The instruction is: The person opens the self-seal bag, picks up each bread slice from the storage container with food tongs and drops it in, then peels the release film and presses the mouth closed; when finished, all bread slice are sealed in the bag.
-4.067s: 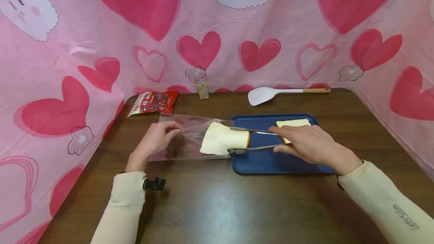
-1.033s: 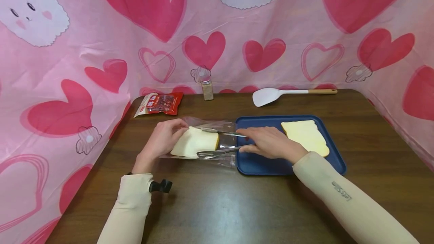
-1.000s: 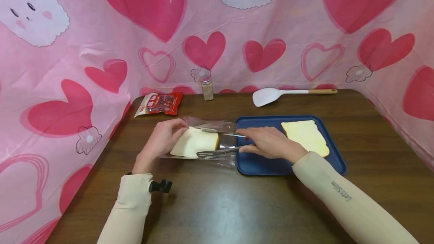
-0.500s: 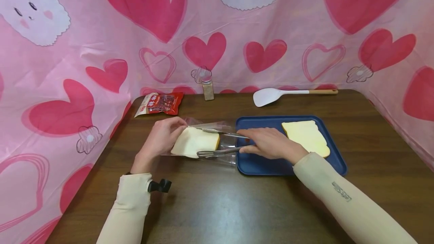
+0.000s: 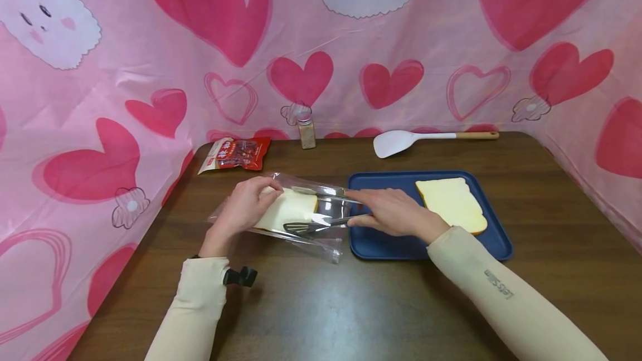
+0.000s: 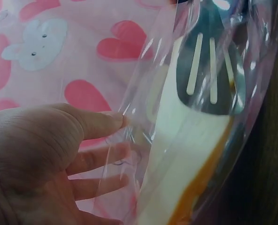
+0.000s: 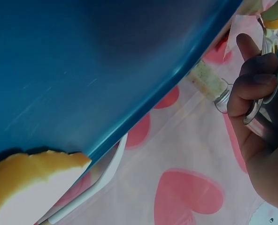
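Note:
My left hand (image 5: 244, 205) pinches a clear plastic bag (image 5: 321, 248) between thumb and fingers; in the left wrist view, the film (image 6: 125, 140) lies between them. A bread slice (image 5: 291, 208) with a golden crust sits inside the bag. My right hand (image 5: 393, 210) grips metal tongs (image 5: 299, 228), whose slotted head (image 6: 207, 70) lies under the film against the slice. The tongs' two arms stand along opposite sides of the bread. A second bread slice (image 5: 451, 205) lies on a blue tray (image 5: 383, 250) beneath and beyond the right forearm.
At the table's back left lies a red snack packet (image 5: 238, 153). A small spice jar (image 5: 306, 132) stands near the pink curtain (image 5: 351, 43). A white spatula (image 5: 393, 142) with a wooden handle rests behind the tray on the brown table (image 5: 321, 305).
Tongs and bread have moved left, from half over the tray to deep within the bag. Most recently the bag's mouth has lifted and turned, its near corner swinging toward the front.

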A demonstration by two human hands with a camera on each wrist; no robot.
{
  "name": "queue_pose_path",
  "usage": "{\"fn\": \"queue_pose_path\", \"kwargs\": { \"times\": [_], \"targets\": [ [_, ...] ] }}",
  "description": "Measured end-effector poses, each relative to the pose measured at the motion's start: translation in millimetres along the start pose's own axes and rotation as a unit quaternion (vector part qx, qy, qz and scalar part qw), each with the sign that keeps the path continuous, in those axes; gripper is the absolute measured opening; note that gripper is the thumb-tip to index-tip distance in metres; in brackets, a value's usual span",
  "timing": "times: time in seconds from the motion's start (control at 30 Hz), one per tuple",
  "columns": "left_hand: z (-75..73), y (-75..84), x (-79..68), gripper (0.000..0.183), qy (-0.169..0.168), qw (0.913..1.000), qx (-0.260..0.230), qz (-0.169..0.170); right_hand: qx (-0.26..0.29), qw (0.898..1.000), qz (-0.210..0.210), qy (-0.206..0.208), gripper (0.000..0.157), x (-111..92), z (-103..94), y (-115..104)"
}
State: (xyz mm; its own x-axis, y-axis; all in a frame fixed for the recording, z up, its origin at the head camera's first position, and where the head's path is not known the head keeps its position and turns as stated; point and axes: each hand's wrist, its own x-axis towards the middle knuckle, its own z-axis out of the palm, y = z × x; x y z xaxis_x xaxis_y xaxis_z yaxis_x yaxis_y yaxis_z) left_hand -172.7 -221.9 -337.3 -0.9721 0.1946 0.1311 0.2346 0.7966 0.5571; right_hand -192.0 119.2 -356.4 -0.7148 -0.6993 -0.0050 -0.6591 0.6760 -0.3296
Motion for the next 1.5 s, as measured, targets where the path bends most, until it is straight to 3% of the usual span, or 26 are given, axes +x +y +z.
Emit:
{"fn": "queue_pose_path", "kwargs": {
  "times": [0.37,0.6,0.93,1.5],
  "targets": [
    [-0.8,-2.7,1.7,0.016,-0.002,0.9999,-0.001,-0.011,0.006,1.0,0.013,-0.005,0.072,0,1.8,-5],
    [3.5,-6.2,4.3,0.01,0.001,0.9999,0.005,0.016,0.008,1.0,0.022,0.005,0.071,-1,2.1,-5],
    [3.4,-0.7,2.2,0.014,-0.016,0.9998,-0.003,-0.008,-0.014,1.0,0.013,0.022,0.071,4,4.3,-12],
    [-6.5,-0.6,-0.9,0.013,0.002,0.9995,-0.024,0.018,-0.022,0.999,0.022,-0.012,0.071,6,7.0,-12]
  ]
}}
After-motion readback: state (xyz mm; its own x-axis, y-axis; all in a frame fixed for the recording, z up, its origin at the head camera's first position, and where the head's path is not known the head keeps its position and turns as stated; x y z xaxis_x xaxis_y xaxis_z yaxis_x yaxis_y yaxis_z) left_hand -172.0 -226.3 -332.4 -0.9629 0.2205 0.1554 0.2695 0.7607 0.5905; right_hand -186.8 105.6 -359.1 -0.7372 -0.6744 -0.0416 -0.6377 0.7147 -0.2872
